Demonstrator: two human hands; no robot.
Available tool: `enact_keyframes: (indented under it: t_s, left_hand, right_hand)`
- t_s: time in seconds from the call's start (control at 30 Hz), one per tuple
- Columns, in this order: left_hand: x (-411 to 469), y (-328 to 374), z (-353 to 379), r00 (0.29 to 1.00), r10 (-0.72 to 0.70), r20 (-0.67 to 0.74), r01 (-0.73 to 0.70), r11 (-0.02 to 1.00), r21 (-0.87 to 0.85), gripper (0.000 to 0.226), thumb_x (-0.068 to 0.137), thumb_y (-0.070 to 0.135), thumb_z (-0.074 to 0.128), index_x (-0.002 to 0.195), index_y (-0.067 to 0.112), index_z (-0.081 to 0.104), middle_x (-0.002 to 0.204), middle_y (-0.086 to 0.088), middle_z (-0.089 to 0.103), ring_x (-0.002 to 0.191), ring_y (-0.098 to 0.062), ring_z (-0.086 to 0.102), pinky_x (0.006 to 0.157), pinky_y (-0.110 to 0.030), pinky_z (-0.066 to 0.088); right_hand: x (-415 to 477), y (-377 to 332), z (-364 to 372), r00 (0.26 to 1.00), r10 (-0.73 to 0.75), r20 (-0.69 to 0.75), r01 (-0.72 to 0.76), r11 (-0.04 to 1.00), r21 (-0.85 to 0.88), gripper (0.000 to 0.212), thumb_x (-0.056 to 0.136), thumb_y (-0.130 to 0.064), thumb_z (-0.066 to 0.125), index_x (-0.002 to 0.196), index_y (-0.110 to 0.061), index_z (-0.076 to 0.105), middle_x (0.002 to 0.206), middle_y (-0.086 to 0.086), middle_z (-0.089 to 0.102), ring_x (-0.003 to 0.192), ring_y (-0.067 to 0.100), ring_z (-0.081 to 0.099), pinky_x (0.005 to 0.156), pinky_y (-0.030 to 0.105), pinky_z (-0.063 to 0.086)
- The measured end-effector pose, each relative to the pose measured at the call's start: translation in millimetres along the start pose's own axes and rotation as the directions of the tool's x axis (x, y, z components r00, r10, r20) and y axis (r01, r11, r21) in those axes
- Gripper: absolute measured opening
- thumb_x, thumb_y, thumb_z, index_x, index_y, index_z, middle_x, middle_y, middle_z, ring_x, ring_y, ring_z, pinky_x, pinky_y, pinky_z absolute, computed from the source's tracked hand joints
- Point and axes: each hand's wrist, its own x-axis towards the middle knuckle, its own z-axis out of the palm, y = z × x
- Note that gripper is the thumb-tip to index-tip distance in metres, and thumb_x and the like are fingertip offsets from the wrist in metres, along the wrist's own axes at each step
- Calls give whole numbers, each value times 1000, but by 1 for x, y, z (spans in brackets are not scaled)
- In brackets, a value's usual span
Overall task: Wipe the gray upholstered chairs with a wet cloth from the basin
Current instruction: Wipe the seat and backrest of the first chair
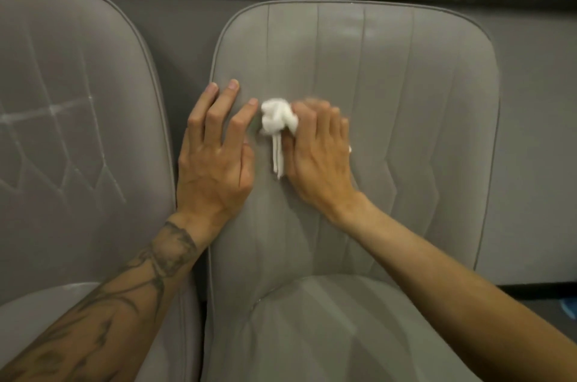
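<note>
While both hands rest on the chair backrest (390, 75):
Right hand (318, 154): fingers curled, gripping the white cloth (278, 122).
Left hand (215, 157): fingers spread flat, just beside the cloth.

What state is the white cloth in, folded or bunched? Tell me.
Bunched: the white cloth is a crumpled wad under the right hand.

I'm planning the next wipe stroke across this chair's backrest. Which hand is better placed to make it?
The right hand: it already grips the white cloth and presses it against the backrest. The left hand lies flat and empty beside it, apparently bracing the chair.
</note>
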Motion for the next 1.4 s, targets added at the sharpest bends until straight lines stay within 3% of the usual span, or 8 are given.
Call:
enact_keyframes:
  t_s: [0.23,0.37,0.6,0.8,0.97,1.13,1.27,1.4]
  left_hand:
    - [-1,0,1,999,-24,-33,24,1000,-16,51,94,5,52,145,6,54,161,-20,43,151,-37,38,126,-50,31]
    - [-1,-2,2,994,-95,-53,92,994,-52,54,94,12,49,148,7,50,163,-18,41,154,-36,36,125,-58,27]
    - [-1,-4,4,992,-104,-72,98,992,-82,52,97,11,46,149,8,50,164,-16,41,146,-33,47,118,-51,39]
    - [-2,-6,4,992,-107,-64,99,988,-120,49,101,7,45,149,8,51,165,-16,40,147,-32,45,119,-47,39]
    - [-2,-6,6,992,-102,-71,96,991,-95,47,104,8,44,150,7,51,165,-16,39,147,-29,44,120,-42,39]
    - [-3,-7,8,993,-91,-75,84,992,-93,46,105,7,43,150,5,49,165,-19,39,148,-29,42,122,-35,33]
    - [-1,-6,8,993,-83,-82,75,992,-97,44,106,7,42,149,4,49,164,-20,38,152,-29,40,126,-28,26]
    - [-2,-5,7,993,-90,-78,83,992,-92,44,106,7,41,149,2,49,164,-21,38,152,-30,40,126,-29,25]
  right_hand:
    - [44,-15,18,945,235,-226,-223,972,78,22,97,-24,52,116,-13,51,109,9,54,93,28,48,79,39,36]
    - [-34,-31,13,998,-40,42,35,993,110,29,96,-18,56,122,-12,48,117,12,55,95,33,51,81,44,42]
    - [33,-28,27,973,149,-179,-125,983,136,23,98,-24,52,119,-16,45,114,6,50,95,26,48,81,37,36]
    - [-33,-15,20,984,-175,21,173,981,84,32,93,-19,61,120,-14,44,119,9,49,94,32,51,80,41,37]
    - [15,-19,34,959,204,-196,-177,973,149,26,99,-26,48,122,-15,45,118,8,52,101,30,49,85,40,36]
    - [-49,-6,20,998,-64,3,64,996,63,31,95,-17,54,124,-13,44,119,14,59,103,30,49,86,40,37]
    - [8,62,-1,924,267,-274,-305,946,-108,26,97,-23,49,119,-9,52,111,16,60,102,28,45,87,40,35]
    - [3,29,9,810,469,-350,-476,876,73,31,98,-27,51,117,-3,58,112,16,60,103,31,51,90,42,38]
